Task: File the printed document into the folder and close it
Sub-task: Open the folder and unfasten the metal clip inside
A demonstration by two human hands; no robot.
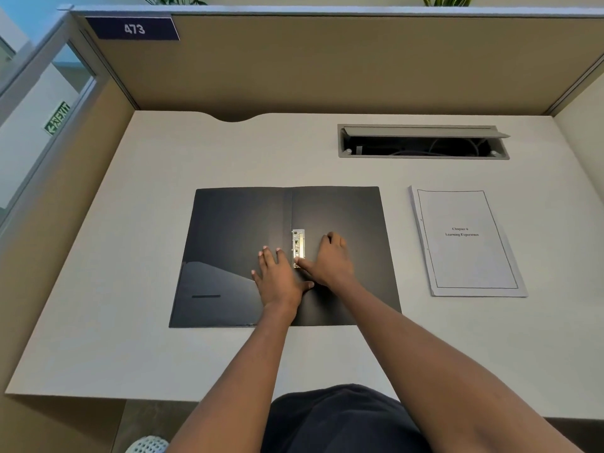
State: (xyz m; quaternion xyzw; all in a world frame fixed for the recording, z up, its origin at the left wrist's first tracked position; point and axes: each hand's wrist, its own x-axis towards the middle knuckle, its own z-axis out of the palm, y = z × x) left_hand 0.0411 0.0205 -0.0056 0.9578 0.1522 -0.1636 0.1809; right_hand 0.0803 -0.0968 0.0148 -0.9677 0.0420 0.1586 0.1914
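Nearest the camera, the person's dark-clothed lap (340, 420) fills the bottom of the view, with a white perforated shoe (148, 445) beside it, both well short of the black folder (228, 243) that serves as the landmark here. Two bare forearms reach forward over the near edge of the pale desk (130, 338) and onto the folder.

The folder lies open and flat on the desk, its two covers spread left and right of the spine. The left hand (277, 276) rests palm down on the folder just left of the spine, fingers spread and flat, gripping nothing. The right hand (330, 259) sits just right of the spine, its thumb tip touching the near end of the metal clip mechanism (298, 248) fixed along the spine; the other fingers are curled loosely onto the right cover, and whether they press on anything cannot be told. The inside of the left cover has a slanted pocket (212, 289) at its near corner.

To the right of the folder, apart from it, lies the printed document (467, 243), a thin stack of pages, face up, with the title "Chapter 6 Learning Experience" inside a thin border.

Beyond the folder and to its right, a grey cable hatch (421, 142) is set into the desk, its lid tilted open over dark cables. Farther still rises the tan partition (327, 67), with a blue plate (134, 28) reading 473 above and left of the folder.
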